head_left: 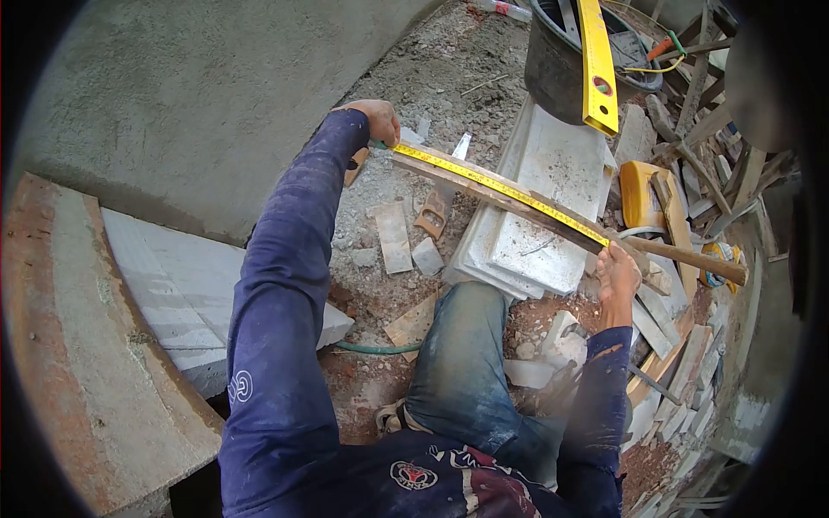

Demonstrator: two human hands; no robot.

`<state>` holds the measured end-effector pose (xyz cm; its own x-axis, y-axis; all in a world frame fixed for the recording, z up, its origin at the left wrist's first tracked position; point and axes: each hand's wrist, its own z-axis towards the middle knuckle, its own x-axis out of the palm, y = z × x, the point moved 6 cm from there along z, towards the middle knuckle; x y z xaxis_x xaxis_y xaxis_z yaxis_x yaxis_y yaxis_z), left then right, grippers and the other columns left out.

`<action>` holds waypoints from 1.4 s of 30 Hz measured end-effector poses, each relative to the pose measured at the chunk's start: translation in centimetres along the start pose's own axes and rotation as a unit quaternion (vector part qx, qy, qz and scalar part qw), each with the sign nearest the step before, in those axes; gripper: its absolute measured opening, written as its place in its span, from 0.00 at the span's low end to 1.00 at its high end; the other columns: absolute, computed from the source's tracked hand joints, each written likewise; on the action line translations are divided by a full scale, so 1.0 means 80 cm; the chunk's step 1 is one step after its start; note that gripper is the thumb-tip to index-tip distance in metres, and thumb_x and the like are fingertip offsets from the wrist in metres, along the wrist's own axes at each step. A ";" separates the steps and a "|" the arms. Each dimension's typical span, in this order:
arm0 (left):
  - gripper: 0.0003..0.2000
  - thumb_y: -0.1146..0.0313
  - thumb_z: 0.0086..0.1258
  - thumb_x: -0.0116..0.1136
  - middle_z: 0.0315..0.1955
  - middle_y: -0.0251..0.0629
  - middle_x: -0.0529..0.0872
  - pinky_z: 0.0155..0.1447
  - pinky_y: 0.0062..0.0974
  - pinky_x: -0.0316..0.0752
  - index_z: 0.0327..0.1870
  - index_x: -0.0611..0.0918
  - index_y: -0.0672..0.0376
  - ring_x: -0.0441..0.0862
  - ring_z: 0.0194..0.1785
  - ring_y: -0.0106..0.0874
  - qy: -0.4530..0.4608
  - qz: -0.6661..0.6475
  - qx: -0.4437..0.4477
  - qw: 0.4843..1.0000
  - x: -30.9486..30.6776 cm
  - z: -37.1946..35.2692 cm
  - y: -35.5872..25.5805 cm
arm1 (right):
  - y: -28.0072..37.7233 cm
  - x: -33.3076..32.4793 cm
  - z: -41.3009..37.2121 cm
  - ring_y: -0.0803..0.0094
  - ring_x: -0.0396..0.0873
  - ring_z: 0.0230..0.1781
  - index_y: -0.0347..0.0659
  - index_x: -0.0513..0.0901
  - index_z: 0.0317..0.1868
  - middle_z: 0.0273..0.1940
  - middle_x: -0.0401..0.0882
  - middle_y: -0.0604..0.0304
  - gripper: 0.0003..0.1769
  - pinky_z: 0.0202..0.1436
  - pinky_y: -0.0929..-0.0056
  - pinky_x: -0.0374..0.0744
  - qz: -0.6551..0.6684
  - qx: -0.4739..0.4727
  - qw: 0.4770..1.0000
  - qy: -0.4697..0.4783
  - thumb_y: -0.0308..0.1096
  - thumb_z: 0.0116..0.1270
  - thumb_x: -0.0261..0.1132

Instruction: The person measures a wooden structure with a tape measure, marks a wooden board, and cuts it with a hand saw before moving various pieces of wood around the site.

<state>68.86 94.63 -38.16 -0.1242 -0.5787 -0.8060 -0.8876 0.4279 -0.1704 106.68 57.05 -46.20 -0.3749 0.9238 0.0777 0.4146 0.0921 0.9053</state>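
A yellow tape measure (503, 184) is stretched along a narrow wooden strip (553, 226), which lies across stacked pale blocks (540, 250). My left hand (380, 119) is closed at the tape's far left end, where a bit of green shows under the fingers; the tape's case is mostly hidden. At the other end, my right hand (618, 272) pinches the tape against the strip, its fingers closed. Below the strip, a handsaw (433, 214) with a wooden handle lies on the rubble, its blade passing under the wood.
A black bucket (553, 82) holds tools, with a yellow spirit level (598, 73) leaning on it. A yellow jerrycan (639, 197) and scrap wood (704, 173) lie at the right. Large slabs (164, 276) stand at the left by a grey wall (216, 104). A green hose (376, 349) crosses the ground.
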 end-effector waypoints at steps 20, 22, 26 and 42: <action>0.15 0.65 0.56 0.68 0.40 0.30 0.90 0.49 0.28 0.79 0.46 0.91 0.48 0.84 0.43 0.27 0.023 -0.037 -0.018 0.999 0.005 -0.007 0.005 | 0.007 -0.015 0.018 0.76 0.83 0.27 0.34 0.82 0.43 0.32 0.84 0.60 0.07 0.28 0.82 0.83 -0.003 -0.006 0.999 -0.040 0.27 0.67 0.68; 0.15 0.66 0.56 0.68 0.40 0.31 0.90 0.49 0.28 0.79 0.46 0.91 0.48 0.84 0.43 0.27 0.023 -0.035 -0.016 0.999 0.005 -0.007 0.006 | 0.005 -0.015 0.021 0.77 0.81 0.25 0.35 0.82 0.42 0.30 0.83 0.62 0.05 0.28 0.81 0.82 0.008 0.000 0.999 -0.047 0.27 0.67 0.68; 0.14 0.66 0.56 0.67 0.41 0.31 0.90 0.48 0.27 0.79 0.45 0.91 0.48 0.84 0.43 0.27 0.031 -0.037 -0.021 0.999 0.006 -0.007 0.005 | 0.000 -0.029 0.034 0.78 0.80 0.24 0.37 0.82 0.40 0.27 0.81 0.63 0.04 0.29 0.80 0.82 0.038 0.011 0.998 -0.050 0.27 0.67 0.68; 0.12 0.66 0.57 0.69 0.39 0.30 0.90 0.47 0.26 0.79 0.44 0.92 0.49 0.83 0.42 0.25 0.036 -0.045 -0.016 0.998 0.007 0.005 0.010 | 0.004 -0.026 0.023 0.78 0.83 0.30 0.38 0.83 0.45 0.33 0.84 0.63 0.07 0.36 0.78 0.85 -0.011 -0.002 0.999 -0.051 0.29 0.68 0.68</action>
<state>68.24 94.94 -38.97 -0.0745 -0.6631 -0.7448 -0.9099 0.3509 -0.2214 109.09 55.84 -46.83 -0.2982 0.9544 0.0151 0.4039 0.1119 0.9079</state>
